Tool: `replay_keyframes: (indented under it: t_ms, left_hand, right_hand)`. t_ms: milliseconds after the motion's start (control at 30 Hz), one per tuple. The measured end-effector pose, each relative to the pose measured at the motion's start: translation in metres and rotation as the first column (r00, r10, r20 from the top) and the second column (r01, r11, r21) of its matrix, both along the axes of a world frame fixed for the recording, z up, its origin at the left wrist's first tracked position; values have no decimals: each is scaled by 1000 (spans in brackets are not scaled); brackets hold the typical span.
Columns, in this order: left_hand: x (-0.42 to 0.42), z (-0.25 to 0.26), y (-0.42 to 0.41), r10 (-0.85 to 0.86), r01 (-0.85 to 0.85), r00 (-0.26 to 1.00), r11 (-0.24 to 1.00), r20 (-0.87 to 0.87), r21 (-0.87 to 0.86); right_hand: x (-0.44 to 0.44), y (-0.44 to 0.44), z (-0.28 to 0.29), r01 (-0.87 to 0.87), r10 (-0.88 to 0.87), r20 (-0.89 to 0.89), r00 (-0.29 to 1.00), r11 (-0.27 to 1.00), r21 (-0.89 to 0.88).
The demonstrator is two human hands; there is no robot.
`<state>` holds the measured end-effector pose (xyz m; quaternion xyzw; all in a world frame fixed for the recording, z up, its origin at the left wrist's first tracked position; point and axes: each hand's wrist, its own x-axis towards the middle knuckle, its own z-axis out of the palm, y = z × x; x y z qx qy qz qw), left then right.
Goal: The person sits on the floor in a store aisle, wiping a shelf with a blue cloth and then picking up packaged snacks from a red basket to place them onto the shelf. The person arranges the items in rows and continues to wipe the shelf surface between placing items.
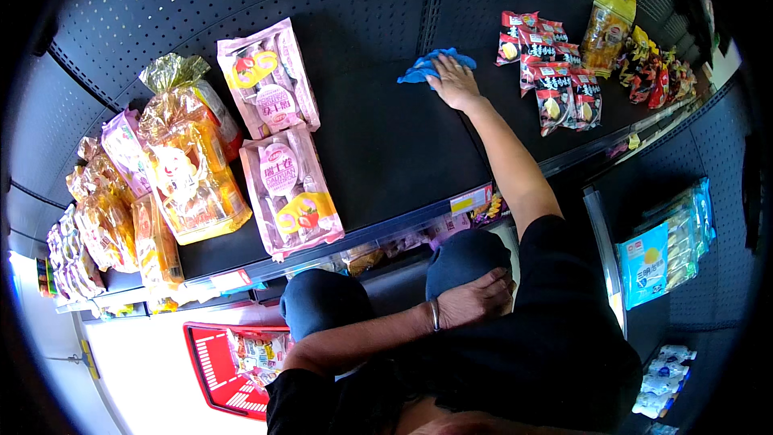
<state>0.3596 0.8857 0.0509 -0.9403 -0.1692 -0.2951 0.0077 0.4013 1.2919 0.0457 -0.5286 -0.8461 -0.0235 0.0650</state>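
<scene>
My right hand (454, 81) lies palm down on a blue cloth (420, 68), pressing it against the dark metal shelf (392, 145) near the perforated back panel. Folds of the cloth stick out to the left of my fingers and beyond them. My left hand (480, 296), with a metal bracelet at the wrist, rests over my right knee and holds no object. Left of the cloth are two pink packs of Swiss rolls (293, 193), one behind the other. To its right lie several red and black snack packets (552, 87).
Bagged bread (190, 163) and other packs crowd the shelf's left end. A yellow-topped bag (609, 30) stands at the far right. Below, a red plastic basket (208, 368) holds packets on the floor. Blue sandwich packs (646, 266) sit on a lower right shelf.
</scene>
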Motion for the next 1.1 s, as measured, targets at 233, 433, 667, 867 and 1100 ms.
replay_keyframes:
  t_ms: [233, 433, 667, 867, 1100]
  left_hand:
    - [6, 2, -4, 4, -4, 1000, 1000, 14, -15]
    - [-2, 15, -1, 3, -4, 999, 999, -35, -42]
    - [-7, 15, -5, 52, -57, 995, 996, -81, -64]
    - [-2, 10, -7, 77, -80, 994, 996, -80, -26]
    - [-3, 6, -1, -12, -11, 981, 993, -192, -117]
  right_hand:
    - [49, -17, -12, 36, -36, 15, 999, 999, 4]
    - [66, -59, -11, -26, 25, -23, 999, 999, -41]
    - [25, -129, 5, -181, 183, 12, 983, 979, -99]
    - [-32, -122, 1, -325, 325, 2, 946, 945, -31]
    - [-138, -96, 2, -334, 333, -34, 942, 942, -43]
